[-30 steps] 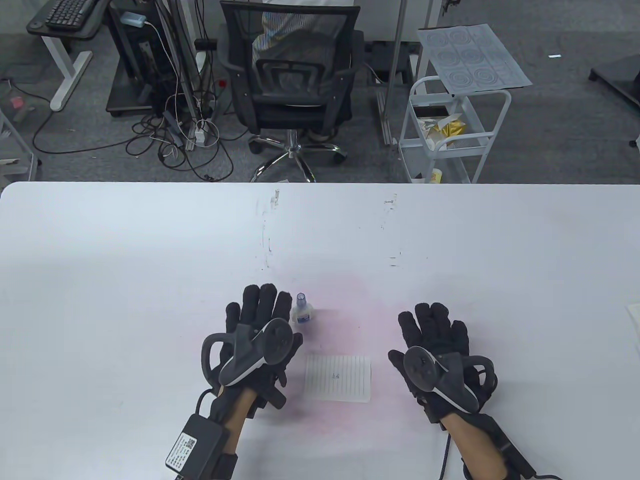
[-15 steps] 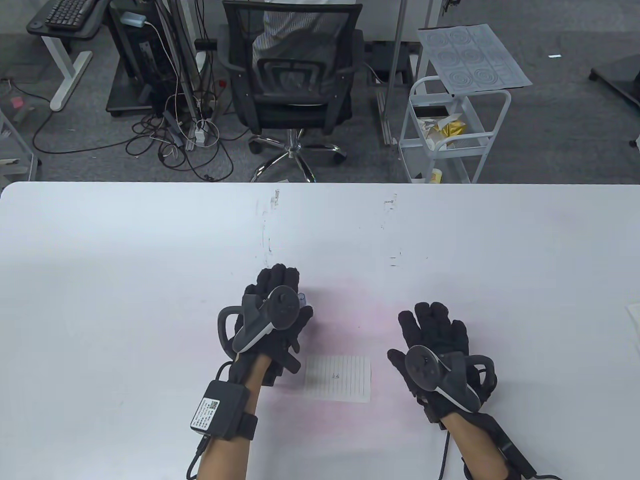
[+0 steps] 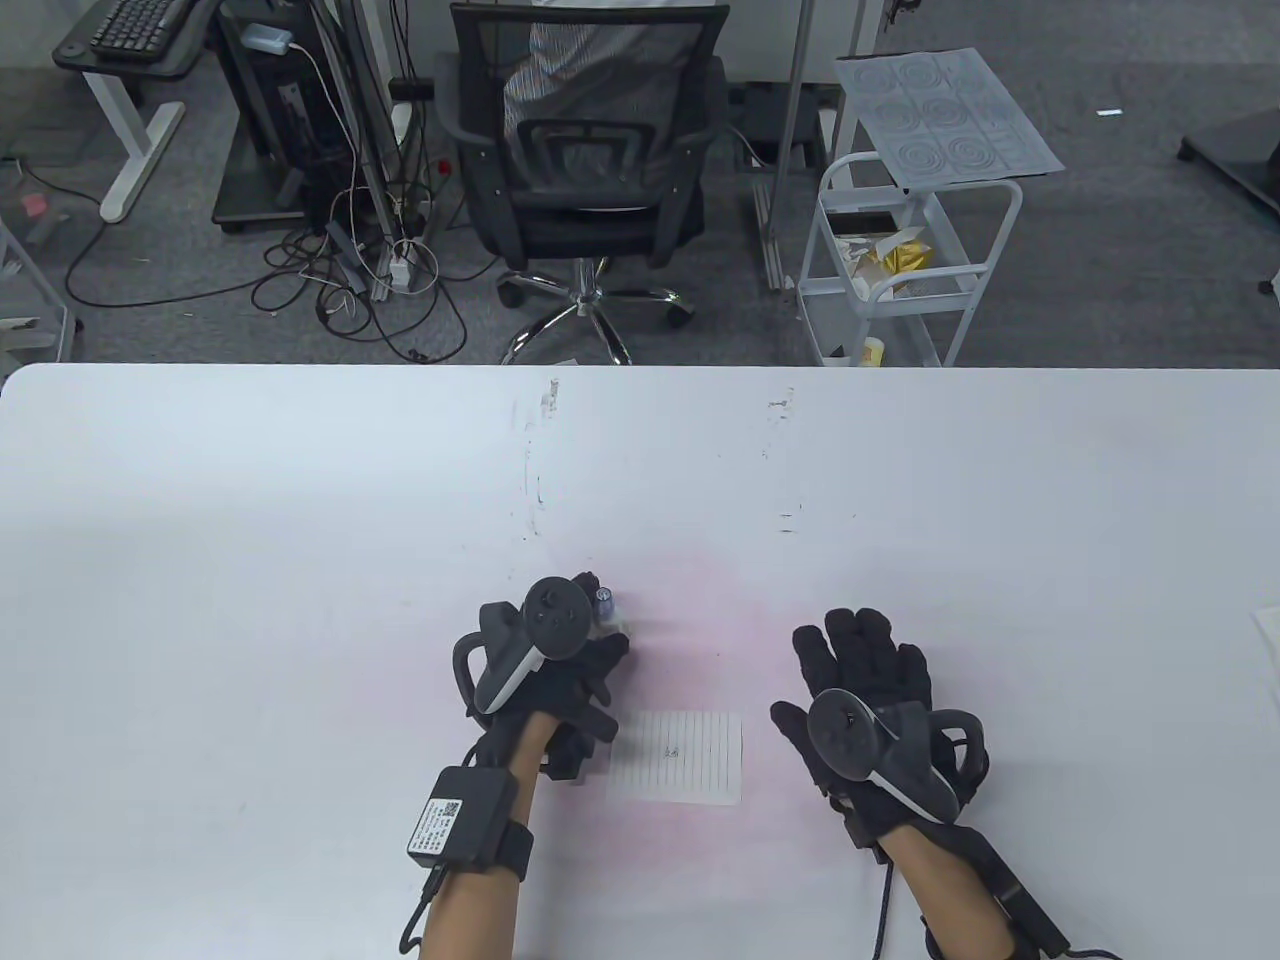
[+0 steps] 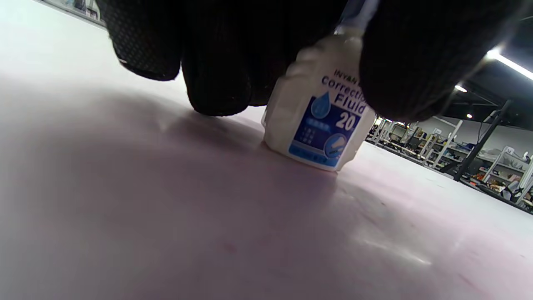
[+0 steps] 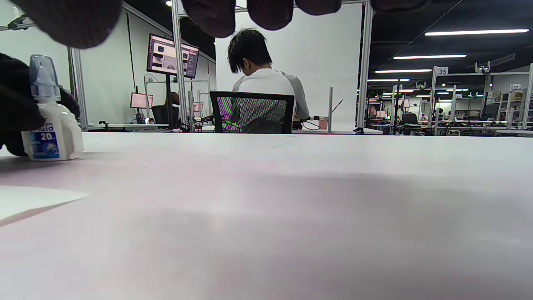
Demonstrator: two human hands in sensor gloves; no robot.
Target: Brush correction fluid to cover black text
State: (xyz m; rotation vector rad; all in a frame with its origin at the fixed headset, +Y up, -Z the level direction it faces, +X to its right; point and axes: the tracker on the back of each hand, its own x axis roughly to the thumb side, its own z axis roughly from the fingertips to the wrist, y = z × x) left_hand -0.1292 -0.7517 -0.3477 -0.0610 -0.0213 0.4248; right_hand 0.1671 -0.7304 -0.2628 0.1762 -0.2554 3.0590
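Left hand (image 3: 560,665): fingers wrapped around the correction fluid bottle (image 4: 318,125), which stood upright on the table (image 3: 300,560).
Right hand (image 3: 865,690): lay flat, fingers spread, holding nothing.

Correction fluid bottle (image 5: 52,125) upright — gloved left hand (image 5: 16,108) gripping it.

From my end the table view is bright and evenly lit, soft shadows only. The table (image 3: 300,500) has a pinkish cast mid-surface. Wrist views are blurrier: dark out-of-focus fingers (image 4: 408,54) up close, ceiling strip lights (image 5: 474,31) glaring behind.
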